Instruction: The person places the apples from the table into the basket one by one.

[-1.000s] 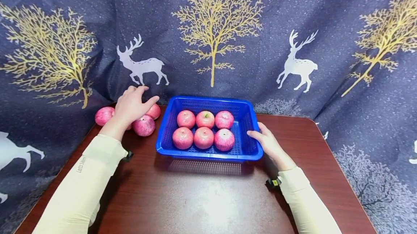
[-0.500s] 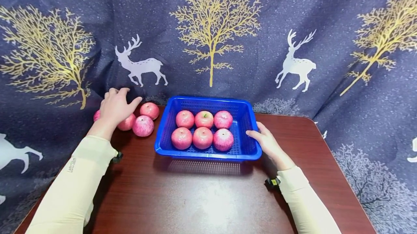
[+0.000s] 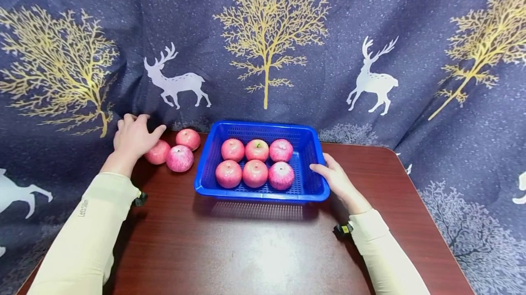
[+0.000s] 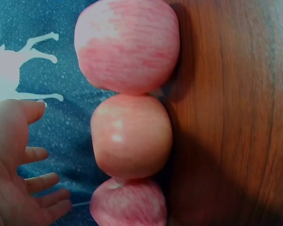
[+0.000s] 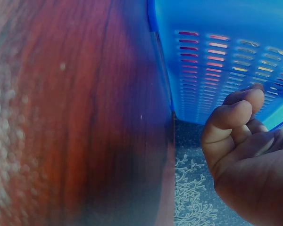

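My left hand (image 3: 133,137) hovers at the back left beside red apples, its fingers spread and relaxed. A reddish apple (image 3: 158,152) lies just right of it, with a striped apple (image 3: 179,158) and another red apple (image 3: 188,139) close by. In the left wrist view, a gap separates the fingers from a column of apples, including a smooth orange-red apple (image 4: 131,136). My right hand (image 3: 340,181) grips the right rim of a blue plastic basket (image 3: 263,196), thumb over the edge and fingers curled outside. Several apples sit in two rows inside, one a striped apple (image 3: 281,176).
The brown wooden table (image 3: 230,249) carries everything. A dark blue cloth (image 3: 304,85) printed with deer and trees hangs right behind its back edge and around the sides. Inside the basket, a bare strip of floor shows at the right.
My left hand has moved left, away from the basket, uncovering the reddish apple and now hiding the leftmost one. The right hand and basket stay in place.
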Demonstrator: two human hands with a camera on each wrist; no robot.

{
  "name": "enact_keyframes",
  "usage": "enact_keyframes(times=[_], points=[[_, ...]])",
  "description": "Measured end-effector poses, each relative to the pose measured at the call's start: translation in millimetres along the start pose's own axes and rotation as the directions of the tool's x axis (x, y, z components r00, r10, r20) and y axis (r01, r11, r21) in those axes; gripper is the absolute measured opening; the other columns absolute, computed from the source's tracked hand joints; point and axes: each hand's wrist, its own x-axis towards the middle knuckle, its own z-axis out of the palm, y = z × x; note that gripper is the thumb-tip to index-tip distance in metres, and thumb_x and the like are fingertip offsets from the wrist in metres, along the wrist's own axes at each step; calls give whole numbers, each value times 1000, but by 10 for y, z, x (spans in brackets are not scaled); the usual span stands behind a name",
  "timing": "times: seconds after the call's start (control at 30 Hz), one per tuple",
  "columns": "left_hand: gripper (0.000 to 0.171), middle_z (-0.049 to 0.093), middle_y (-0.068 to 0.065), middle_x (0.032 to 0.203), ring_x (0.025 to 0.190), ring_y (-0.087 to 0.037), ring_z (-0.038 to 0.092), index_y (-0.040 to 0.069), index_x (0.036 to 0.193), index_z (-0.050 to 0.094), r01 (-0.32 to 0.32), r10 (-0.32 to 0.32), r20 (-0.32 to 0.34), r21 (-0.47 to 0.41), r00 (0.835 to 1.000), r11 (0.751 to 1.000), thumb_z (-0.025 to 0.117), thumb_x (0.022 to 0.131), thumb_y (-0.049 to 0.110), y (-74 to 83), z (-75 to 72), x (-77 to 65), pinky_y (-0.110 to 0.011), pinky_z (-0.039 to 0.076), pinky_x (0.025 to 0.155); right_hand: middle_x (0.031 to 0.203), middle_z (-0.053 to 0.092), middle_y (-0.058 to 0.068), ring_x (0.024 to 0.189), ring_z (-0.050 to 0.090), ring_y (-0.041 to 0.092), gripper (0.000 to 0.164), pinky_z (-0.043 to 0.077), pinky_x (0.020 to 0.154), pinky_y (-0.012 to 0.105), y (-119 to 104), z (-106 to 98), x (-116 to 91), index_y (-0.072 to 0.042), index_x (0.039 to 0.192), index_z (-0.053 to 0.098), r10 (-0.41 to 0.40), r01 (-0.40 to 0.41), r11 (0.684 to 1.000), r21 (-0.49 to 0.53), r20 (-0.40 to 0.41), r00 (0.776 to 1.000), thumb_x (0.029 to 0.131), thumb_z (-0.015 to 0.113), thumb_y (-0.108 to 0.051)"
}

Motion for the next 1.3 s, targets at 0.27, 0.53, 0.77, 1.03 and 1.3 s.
enact_keyframes(times=[0.27, 0.53, 0.77, 1.03, 1.3], points=[[75, 33, -36, 126, 112, -56, 31, -1, 127, 46, 21, -22, 37, 15, 999, 1000, 45, 93, 66, -94, 22, 3, -69, 36, 79, 129, 56, 20, 102, 64, 33, 52, 54, 82, 46, -8, 6, -2, -11, 139, 43, 2, -2, 1000, -21, -6, 1000, 96, 62, -35], [75, 34, -39, 120, 109, -58, 30, -2, 126, 46, 44, -46, 75, 25, 996, 999, 46, 93, 65, -186, 94, -4, -71, 37, 75, 128, 58, 19, 101, 64, 33, 47, 54, 81, 46, -13, 9, 0, -11, 136, 45, 8, -8, 1000, -19, -15, 1000, 97, 61, -31], [80, 32, -41, 119, 109, -60, 29, -3, 130, 43, 57, -60, 96, 37, 994, 998, 43, 92, 68, -250, 94, 7, -71, 36, 76, 130, 56, 22, 102, 64, 34, 49, 54, 82, 45, -19, 14, -1, -10, 137, 44, 1, -1, 1000, -10, -11, 1000, 97, 61, -32], [88, 28, -45, 125, 113, -62, 27, -3, 136, 40, 98, -102, 135, 35, 986, 995, 37, 91, 73, -338, 92, -1, -73, 36, 77, 130, 55, 23, 104, 63, 37, 53, 53, 82, 45, -2, 8, 21, -8, 138, 43, -2, 2, 1000, 1, 2, 1000, 96, 62, -34], [90, 24, -47, 128, 115, -70, 24, -2, 139, 38, 148, -149, 166, 22, 975, 989, 31, 92, 74, -478, 119, -4, -76, 36, 77, 129, 57, 20, 103, 64, 34, 51, 54, 82, 46, -15, 9, 12, -11, 137, 44, 1, -1, 1000, -17, -4, 1000, 96, 62, -35]])
